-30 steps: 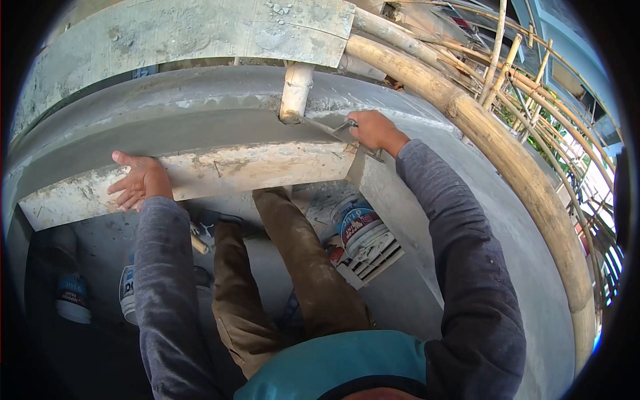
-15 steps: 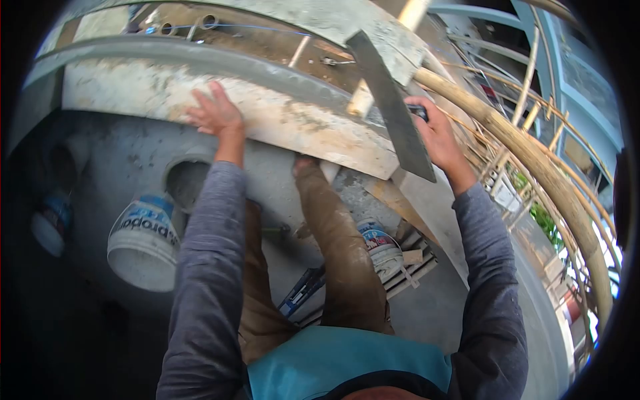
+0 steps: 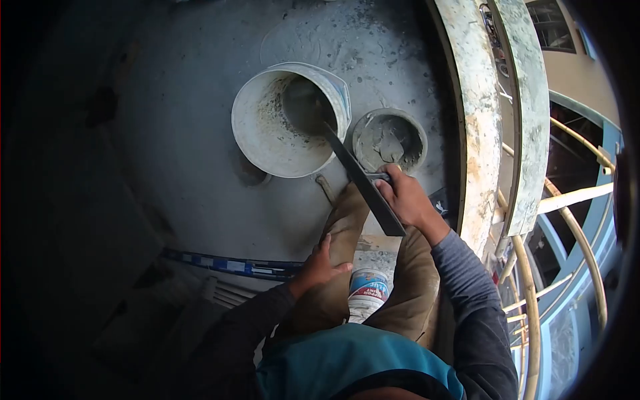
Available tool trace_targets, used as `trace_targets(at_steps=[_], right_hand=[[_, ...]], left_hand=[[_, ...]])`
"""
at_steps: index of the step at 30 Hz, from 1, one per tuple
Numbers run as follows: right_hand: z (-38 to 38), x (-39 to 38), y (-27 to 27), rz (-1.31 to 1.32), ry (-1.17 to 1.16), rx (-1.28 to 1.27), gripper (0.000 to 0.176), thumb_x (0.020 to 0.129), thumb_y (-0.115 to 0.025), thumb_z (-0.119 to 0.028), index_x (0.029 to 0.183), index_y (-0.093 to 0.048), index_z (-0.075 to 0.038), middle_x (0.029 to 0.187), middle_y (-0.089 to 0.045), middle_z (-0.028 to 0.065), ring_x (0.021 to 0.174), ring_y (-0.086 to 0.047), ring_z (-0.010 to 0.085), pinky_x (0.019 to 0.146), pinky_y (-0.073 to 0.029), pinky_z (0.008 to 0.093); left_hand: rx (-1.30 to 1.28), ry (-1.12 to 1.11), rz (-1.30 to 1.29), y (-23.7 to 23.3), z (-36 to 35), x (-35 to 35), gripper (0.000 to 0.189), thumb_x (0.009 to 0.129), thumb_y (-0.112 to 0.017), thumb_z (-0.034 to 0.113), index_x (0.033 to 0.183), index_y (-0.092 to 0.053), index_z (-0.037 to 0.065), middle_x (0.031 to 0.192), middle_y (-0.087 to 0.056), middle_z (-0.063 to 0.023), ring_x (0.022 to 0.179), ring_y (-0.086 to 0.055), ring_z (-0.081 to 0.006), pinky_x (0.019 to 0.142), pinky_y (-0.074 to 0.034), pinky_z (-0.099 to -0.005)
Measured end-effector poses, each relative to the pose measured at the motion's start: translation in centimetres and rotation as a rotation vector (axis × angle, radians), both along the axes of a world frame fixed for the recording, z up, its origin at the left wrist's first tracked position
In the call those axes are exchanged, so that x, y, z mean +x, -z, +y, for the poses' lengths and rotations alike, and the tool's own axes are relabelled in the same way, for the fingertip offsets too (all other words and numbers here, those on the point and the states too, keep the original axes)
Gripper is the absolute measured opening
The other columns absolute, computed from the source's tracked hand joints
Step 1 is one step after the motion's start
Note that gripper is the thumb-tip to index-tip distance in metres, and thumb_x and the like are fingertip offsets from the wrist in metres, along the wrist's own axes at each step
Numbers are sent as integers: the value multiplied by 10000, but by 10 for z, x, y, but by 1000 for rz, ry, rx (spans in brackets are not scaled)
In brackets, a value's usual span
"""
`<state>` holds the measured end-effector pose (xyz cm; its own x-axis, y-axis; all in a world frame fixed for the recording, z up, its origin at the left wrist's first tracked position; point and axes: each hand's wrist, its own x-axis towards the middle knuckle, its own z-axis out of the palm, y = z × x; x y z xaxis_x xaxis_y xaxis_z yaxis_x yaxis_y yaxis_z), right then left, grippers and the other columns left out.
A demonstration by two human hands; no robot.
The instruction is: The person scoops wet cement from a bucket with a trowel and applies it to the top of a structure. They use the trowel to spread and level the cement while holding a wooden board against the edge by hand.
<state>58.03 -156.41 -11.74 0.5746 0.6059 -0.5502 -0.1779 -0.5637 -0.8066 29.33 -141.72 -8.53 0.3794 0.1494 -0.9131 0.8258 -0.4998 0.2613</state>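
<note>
1. Far left, on the floor (image 3: 167, 153): grey concrete, darkening toward the edge, detail lost in shadow.
2. Low left of centre: level (image 3: 227, 265), blue and white, flat on the floor, well apart from both hands. Parked out of the way, by the look of it.
3. Upper centre: large bucket (image 3: 263, 143), mouth open toward the camera, inner wall coated in grey residue. Bottom too dark to tell contents.
4. Below the bucket: left hand (image 3: 317, 267), resting on the left trouser leg (image 3: 348, 223), fingers (image 3: 325, 245) released and spread, gripping nothing. Probably a brace for the bent-over stance.
5. Centre: trowel (image 3: 363, 183), long dark flat blade, running on a diagonal from the right hand up and left, tip over the right side of the large bucket's mouth. Contact with the rim: cannot tell. Held by the near end, long end toward the buckets, likely for reach without stooping further.
6. Low centre: paint can (image 3: 368, 285), upright on the floor between the two trouser legs, close underfoot.
7. Just right of the large bucket: mortar tub (image 3: 420, 130), small, round, grey wet mix inside, near the blade and the knee, so within easy reach.
8. Right of centre: right hand (image 3: 408, 200), fingers (image 3: 390, 179) clenched round the trowel handle, back of hand up.
9. Right: two curved boards (image 3: 477, 120), cement-smeared, running top to bottom as an edge beside the floor.
10. Far right: bamboo poles (image 3: 587, 247), outside the boards, criss-crossed as scaffolding.
</note>
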Motion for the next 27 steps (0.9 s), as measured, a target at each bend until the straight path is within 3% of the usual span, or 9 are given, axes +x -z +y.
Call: trace_targets(at_steps=[2, 5, 8, 10, 12, 13, 15, 21, 27], right_hand=[[24, 5, 0, -39, -120, -54, 237, 935, -603, -166, 1141, -562, -54, 782, -628, 201, 778, -664, 351, 698, -496, 399], [32, 13, -12, 118, 27, 156, 219, 987, -549, -164, 1154, -545, -23, 807, -608, 62, 733, -569, 113, 686, -484, 293], [-20, -12, 8, 27, 253, 138, 205, 999, -539, -171, 1149, -555, -32, 879, -629, 49, 818, -589, 96, 750, -490, 280], [-45, -13, 12, 146, 260, -14, 224, 1003, -541, -205, 1152, -563, -38, 910, -648, 99, 892, -618, 133, 813, -492, 295], [-75, -26, 57, 131, 83, -406, 260, 1008, -525, -230, 1149, -557, -14, 955, -664, 178, 921, -660, 242, 836, -496, 334], [-77, -28, 76, 104, -16, -438, 316, 1002, -526, -270, 1158, -559, 2, 1001, -657, 263, 969, -658, 375, 850, -497, 383], [-65, -26, 124, 118, -155, -519, 371, 984, -530, -312, 1156, -565, 15, 1018, -646, 301, 1030, -620, 442, 865, -493, 433], [-22, -24, 261, 4, -255, -644, 440, 976, -470, -363, 1104, -607, 35, 1064, -661, 277, 1060, -609, 443, 896, -481, 475], [-28, -36, 284, 20, -244, -525, 418, 969, -500, -355, 1130, -621, 11, 1057, -658, 282, 1068, -611, 426, 901, -488, 459]], left_hand=[[39, 40, 75, 3, -1, 11, 995, 737, -702, 652, 1489, -338, 112, 1463, -357, -302, 1346, -378, -439, 1084, -357, -477], [95, 43, 110, 17, 1, 19, 961, 784, -655, 648, 1495, -323, 93, 1465, -379, -271, 1346, -392, -415, 1083, -361, -479], [144, -45, 54, 29, -4, 9, 869, 821, -610, 641, 1455, -409, 83, 1437, -450, -230, 1328, -420, -392, 1094, -349, -471], [169, -44, 28, 35, -13, -5, 848, 820, -611, 639, 1429, -447, 73, 1446, -440, -238, 1325, -422, -402, 1103, -339, -471], [167, -44, -8, 40, -17, -11, 832, 821, -617, 630, 1415, -464, 69, 1438, -447, -241, 1322, -421, -416, 1103, -339, -477], [188, -31, -44, 42, -18, -14, 816, 821, -623, 621, 1401, -482, 64, 1431, -454, -245, 1319, -419, -431, 1103, -338, -482], [176, -13, -65, 37, -13, -10, 791, 823, -637, 599, 1388, -497, 62, 1421, -465, -248, 1316, -416, -445, 1103, -338, -489], [126, 8, -68, 39, 2, -15, 719, 832, -674, 528, 1370, -521, 77, 1431, -450, -245, 1352, -350, -477, 1112, -302, -531], [153, 95, -113, 41, 5, -19, 655, 837, -692, 474, 1336, -559, 72, 1407, -480, -243, 1332, -388, -470, 1104, -335, -509]])
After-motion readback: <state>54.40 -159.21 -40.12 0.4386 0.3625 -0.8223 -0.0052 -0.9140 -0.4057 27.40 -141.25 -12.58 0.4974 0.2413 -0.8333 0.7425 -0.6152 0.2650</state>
